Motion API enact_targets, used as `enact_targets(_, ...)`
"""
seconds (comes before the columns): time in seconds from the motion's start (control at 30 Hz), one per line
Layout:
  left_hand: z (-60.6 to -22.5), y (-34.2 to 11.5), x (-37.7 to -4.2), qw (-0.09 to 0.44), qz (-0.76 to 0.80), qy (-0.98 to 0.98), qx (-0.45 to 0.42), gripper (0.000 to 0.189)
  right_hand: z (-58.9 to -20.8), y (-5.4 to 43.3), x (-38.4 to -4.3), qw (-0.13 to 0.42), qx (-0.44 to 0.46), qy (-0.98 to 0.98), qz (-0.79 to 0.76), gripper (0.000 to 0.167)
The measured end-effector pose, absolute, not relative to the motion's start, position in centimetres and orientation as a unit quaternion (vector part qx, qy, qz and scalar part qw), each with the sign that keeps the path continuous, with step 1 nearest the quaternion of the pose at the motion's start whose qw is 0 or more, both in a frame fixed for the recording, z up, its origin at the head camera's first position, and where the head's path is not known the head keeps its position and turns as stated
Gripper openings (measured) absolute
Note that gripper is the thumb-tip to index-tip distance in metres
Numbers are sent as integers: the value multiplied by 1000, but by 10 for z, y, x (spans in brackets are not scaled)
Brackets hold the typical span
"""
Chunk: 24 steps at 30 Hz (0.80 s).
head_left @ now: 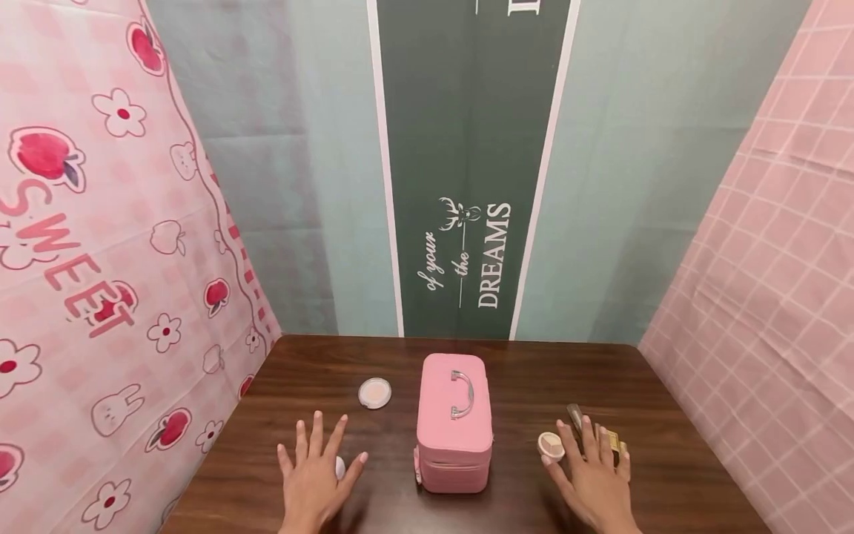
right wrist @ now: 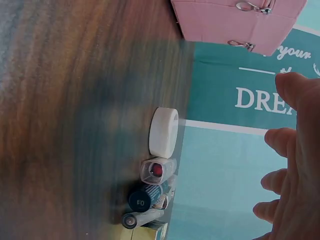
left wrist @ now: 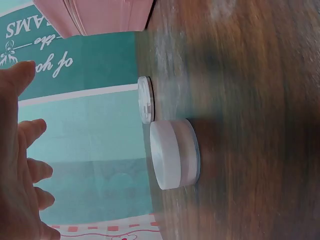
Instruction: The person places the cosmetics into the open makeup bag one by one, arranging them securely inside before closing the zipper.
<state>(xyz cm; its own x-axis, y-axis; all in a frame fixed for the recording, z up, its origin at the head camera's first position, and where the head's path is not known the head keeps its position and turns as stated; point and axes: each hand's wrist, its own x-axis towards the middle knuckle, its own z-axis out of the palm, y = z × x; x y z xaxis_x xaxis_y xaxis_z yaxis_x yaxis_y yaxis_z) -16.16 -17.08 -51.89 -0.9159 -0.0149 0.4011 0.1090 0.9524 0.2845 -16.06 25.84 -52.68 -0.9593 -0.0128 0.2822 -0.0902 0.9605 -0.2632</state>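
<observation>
My left hand (head_left: 315, 475) hovers with fingers spread above a small round jar with a white lid (left wrist: 165, 155), apart from it. Beyond that jar lies a flat round compact (head_left: 375, 393). A pink cosmetic case (head_left: 454, 408) with a silver handle stands closed between the hands. Fingers spread, my right hand (head_left: 597, 478) hangs over a group of small cosmetics and holds nothing. These include a round white pot (right wrist: 163, 132) with a sectioned top, a clear tube with a red tip (right wrist: 156, 170), a dark-capped tube (right wrist: 142, 197) and another slim clear tube (right wrist: 142, 218).
All of it stands on a dark brown wooden table (head_left: 520, 378). A gold box (right wrist: 145, 232) sits at the end of the right group. Behind the table hangs a green curtain (head_left: 460, 163), with pink patterned cloths (head_left: 133, 297) on both sides.
</observation>
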Motion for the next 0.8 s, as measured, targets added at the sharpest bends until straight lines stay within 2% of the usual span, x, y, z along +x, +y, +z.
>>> enact_targets(0.13, -516, -169, -164, 200, -155, -967, -21, 70, -525, 258, -167, 177, 45, -975, 125, 64)
enact_targets(0.2, -514, -167, -165, 204, -156, -966, -21, 67, -523, 257, -170, 224, 65, -966, 116, 54)
enact_targets(0.33, -508, -164, -162, 214, -140, -967, -21, 43, -520, 254, -172, 304, 98, -942, 103, 27)
enact_targets(0.43, -503, -161, -158, 207, -130, -970, -23, 27, -521, 250, -170, 308, 104, -939, 108, 20)
enact_targets(0.5, -501, -160, -155, 197, -128, -972, -24, 24, -522, 248, -168, 296, 101, -943, 113, 20)
enact_targets(0.67, -495, -157, -154, 166, -150, -974, -23, 25, -521, 240, -165, 258, 85, -953, 135, 24)
enact_targets(0.8, -493, -152, -155, 146, -208, -967, -17, 30, -518, 229, -163, 268, 67, -943, 185, 29)
